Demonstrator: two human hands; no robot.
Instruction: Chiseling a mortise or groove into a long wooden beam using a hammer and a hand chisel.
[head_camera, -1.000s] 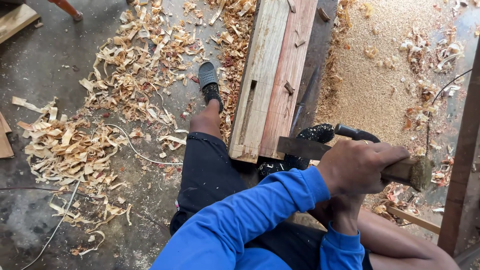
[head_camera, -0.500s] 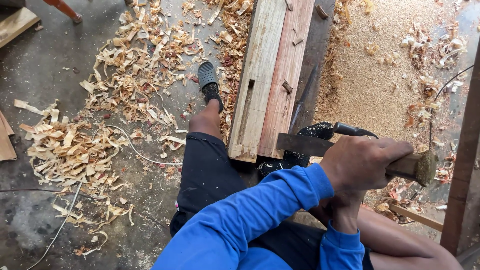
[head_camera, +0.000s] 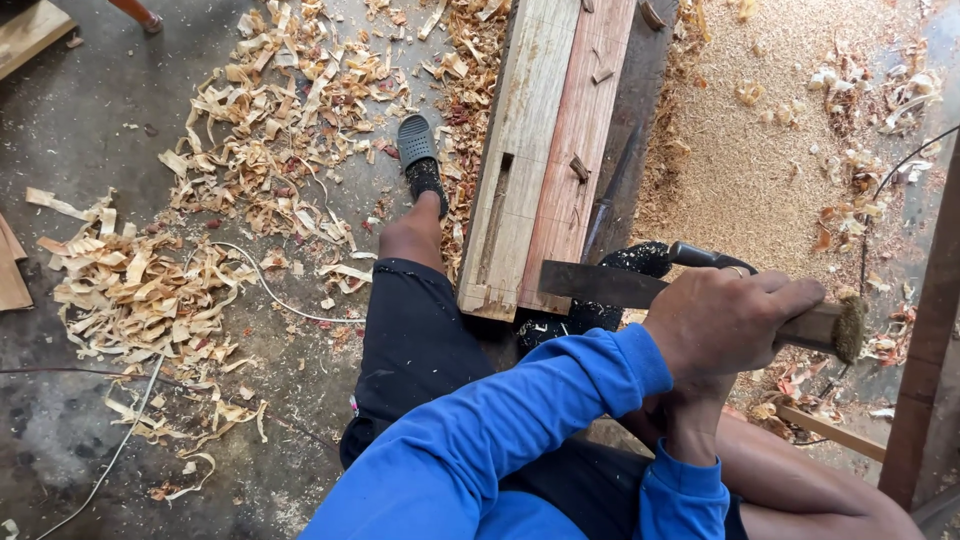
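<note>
Clearly, the left hand (head_camera: 725, 325) is wrapped around a broad chisel (head_camera: 690, 300), its fingers curled over the wooden handle, whose frayed, mushroomed end sticks out past the fingertips to the right. The flat steel blade is held roughly level and reaches out from under the hand to the left, its tip hanging just beside the near end of the wooden beams (head_camera: 545, 170). The right hand (head_camera: 685, 420) is tucked beneath the left; only its wrist and blue cuff are seen, so whether it is clenched or spread cannot be told. Both arms are covered by blue sleeves. Just behind the blade, a dark power tool (head_camera: 620, 285) with a black handle is seen lying at the beams' near end. Two beams are laid side by side, a pale one on the left with a long slot cut near its near end, and a reddish one on the right; they run away toward the top edge of the view. A bare leg in dark shorts is stretched along the beams' left side, ending in a black sandal (head_camera: 418, 150). Wood shavings (head_camera: 230, 180) are scattered over the concrete floor to the left, and fine sawdust (head_camera: 770, 150) is spread to the right of the beams.
</note>
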